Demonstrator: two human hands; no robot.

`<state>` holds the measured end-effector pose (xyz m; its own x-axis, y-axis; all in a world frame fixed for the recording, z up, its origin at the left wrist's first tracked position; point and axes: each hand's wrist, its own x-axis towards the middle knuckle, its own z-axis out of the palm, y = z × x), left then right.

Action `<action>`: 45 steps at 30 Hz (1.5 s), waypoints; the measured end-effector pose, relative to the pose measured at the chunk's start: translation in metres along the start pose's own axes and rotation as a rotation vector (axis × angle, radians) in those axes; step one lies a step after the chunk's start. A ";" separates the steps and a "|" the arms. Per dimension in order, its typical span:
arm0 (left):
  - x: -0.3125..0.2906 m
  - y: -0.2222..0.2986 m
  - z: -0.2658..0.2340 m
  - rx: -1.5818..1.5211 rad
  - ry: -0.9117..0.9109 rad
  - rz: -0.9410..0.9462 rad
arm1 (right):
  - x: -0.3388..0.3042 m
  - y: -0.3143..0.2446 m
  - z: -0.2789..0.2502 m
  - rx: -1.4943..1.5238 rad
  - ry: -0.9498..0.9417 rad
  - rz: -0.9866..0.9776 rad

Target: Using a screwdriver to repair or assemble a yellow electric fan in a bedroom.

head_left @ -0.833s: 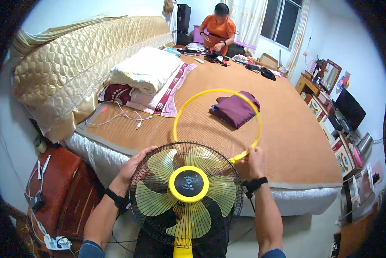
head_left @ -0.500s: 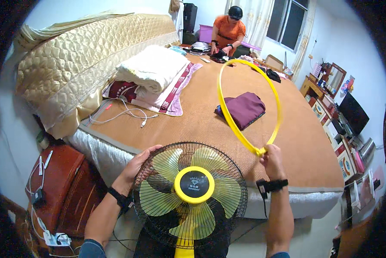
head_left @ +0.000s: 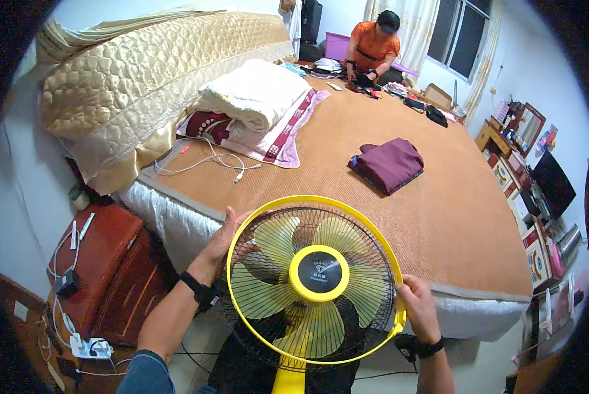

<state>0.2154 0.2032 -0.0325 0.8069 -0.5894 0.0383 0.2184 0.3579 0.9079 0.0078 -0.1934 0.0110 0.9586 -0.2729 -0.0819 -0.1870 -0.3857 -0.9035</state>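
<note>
A fan (head_left: 344, 328) with a black wire guard, pale yellow-green blades and a yellow hub stands upright before me. A yellow plastic ring (head_left: 397, 262) frames the front of the guard. It looks slightly off-centre, and I cannot tell whether it is seated on the rim. My right hand (head_left: 420, 307) grips the ring on its right side, close to its thickened joint. At the guard's upper left edge, my left hand (head_left: 223, 241) holds the guard, thumb raised; its other fingers are partly hidden behind ring and wires.
Beyond the fan is a bed with a brown woven mat (head_left: 320, 141), bearing a folded maroon cloth (head_left: 389, 165), white bedding (head_left: 255, 95) and a white cable (head_left: 219, 156). A red-brown cabinet (head_left: 104, 276) stands left. Another person (head_left: 375, 46) handles dark clothes at the bed's far end.
My right hand has brought the yellow ring down and left from above the bed to the front of the fan guard. My left hand stays at the guard's edge. The view has shifted slightly.
</note>
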 end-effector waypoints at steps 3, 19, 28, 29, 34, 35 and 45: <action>-0.005 0.005 0.003 -0.055 -0.018 0.001 | -0.005 -0.011 0.011 0.021 -0.023 -0.043; 0.006 0.032 0.000 0.212 -0.001 0.029 | -0.011 -0.001 0.028 0.183 0.111 -0.161; 0.021 0.041 0.001 0.373 0.072 -0.141 | -0.011 -0.004 0.029 0.175 0.065 -0.115; 0.021 0.046 0.005 0.408 0.050 -0.141 | -0.009 -0.002 0.028 0.174 0.071 -0.111; 0.034 0.048 -0.002 0.540 0.016 -0.090 | -0.005 -0.006 0.031 0.279 0.053 -0.136; 0.036 0.051 0.002 0.635 0.031 -0.096 | -0.005 -0.005 0.031 0.277 0.055 -0.132; 0.035 0.041 -0.001 0.608 0.023 -0.044 | -0.007 0.001 0.033 0.221 0.105 -0.177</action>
<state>0.2533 0.1979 0.0052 0.8176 -0.5757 -0.0078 -0.0950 -0.1482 0.9844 0.0077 -0.1627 -0.0027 0.9426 -0.3125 0.1181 0.0430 -0.2372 -0.9705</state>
